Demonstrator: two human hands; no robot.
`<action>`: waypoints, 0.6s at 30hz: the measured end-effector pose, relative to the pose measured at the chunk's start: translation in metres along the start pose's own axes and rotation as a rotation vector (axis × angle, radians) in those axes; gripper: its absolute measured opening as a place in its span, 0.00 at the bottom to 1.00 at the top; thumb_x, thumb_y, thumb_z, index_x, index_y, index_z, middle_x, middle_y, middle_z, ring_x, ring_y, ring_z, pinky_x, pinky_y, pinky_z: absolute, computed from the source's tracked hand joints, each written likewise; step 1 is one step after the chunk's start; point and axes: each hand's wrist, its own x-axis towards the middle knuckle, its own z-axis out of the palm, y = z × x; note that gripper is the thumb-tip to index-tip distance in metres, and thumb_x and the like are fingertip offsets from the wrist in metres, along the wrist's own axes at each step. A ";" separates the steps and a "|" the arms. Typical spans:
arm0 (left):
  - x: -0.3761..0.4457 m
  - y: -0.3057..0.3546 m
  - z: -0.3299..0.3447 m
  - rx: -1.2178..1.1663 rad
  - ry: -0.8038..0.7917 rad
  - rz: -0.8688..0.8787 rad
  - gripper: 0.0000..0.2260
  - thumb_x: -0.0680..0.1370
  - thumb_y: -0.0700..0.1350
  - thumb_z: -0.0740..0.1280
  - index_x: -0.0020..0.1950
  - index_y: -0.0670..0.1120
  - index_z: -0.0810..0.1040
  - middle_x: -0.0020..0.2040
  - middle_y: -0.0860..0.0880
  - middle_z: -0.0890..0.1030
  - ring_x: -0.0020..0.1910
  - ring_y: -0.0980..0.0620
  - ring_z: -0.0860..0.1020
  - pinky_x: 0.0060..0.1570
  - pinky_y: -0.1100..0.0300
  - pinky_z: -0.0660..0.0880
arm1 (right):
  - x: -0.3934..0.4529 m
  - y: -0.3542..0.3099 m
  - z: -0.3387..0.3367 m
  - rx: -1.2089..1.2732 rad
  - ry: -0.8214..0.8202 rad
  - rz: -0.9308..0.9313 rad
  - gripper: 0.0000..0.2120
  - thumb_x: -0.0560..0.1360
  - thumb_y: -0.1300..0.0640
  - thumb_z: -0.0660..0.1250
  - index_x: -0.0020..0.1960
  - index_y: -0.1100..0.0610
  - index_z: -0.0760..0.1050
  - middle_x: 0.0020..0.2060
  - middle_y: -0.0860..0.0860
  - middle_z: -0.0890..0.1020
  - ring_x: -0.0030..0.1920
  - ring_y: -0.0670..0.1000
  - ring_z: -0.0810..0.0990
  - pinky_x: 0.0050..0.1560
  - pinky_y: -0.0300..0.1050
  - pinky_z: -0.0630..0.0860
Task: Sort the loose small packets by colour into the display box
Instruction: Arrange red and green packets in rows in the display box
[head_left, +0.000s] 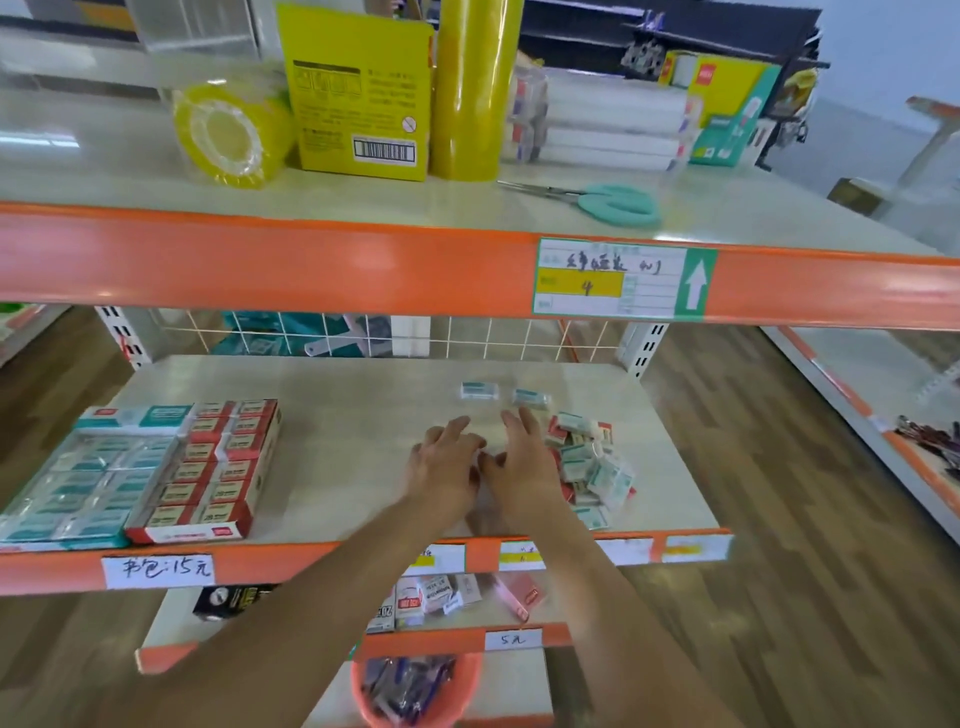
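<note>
On the middle shelf (337, 447) my left hand (447, 462) and my right hand (519, 457) lie side by side, fingers stretched forward; whether they cover a packet I cannot tell. Right of my right hand is a heap of loose red and teal packets (587, 462). Two teal packets (479, 390) (531, 398) lie apart just beyond my fingertips. At the shelf's left stands the display box: its red section (218, 467) holds rows of red packets, its teal section (88, 473) holds teal ones.
The upper shelf carries yellow tape rolls (228, 135), a yellow box (358, 93) and teal scissors (613, 202). Its orange beam (311, 260) overhangs the work area. Below are more packets (426, 597) and a red basket (415, 686). A wire grid (467, 338) backs the shelf.
</note>
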 end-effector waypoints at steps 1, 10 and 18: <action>0.005 0.002 -0.001 0.007 -0.016 0.002 0.16 0.77 0.47 0.62 0.65 0.54 0.73 0.76 0.54 0.58 0.69 0.48 0.64 0.63 0.54 0.64 | 0.006 0.000 -0.002 -0.031 -0.010 0.008 0.31 0.77 0.58 0.65 0.77 0.55 0.59 0.80 0.50 0.49 0.71 0.55 0.70 0.64 0.46 0.68; 0.053 -0.005 -0.012 0.162 -0.202 0.018 0.09 0.78 0.44 0.61 0.57 0.48 0.74 0.79 0.52 0.45 0.66 0.44 0.64 0.57 0.50 0.71 | 0.035 -0.005 -0.003 -0.120 -0.097 0.102 0.18 0.74 0.54 0.68 0.62 0.58 0.74 0.80 0.55 0.47 0.69 0.55 0.72 0.59 0.45 0.70; 0.039 -0.004 0.003 0.137 -0.055 -0.013 0.09 0.79 0.47 0.60 0.58 0.47 0.73 0.67 0.51 0.67 0.60 0.46 0.66 0.52 0.53 0.71 | 0.022 -0.007 0.007 -0.184 0.015 0.053 0.20 0.77 0.55 0.63 0.68 0.53 0.67 0.69 0.52 0.69 0.57 0.59 0.79 0.49 0.51 0.74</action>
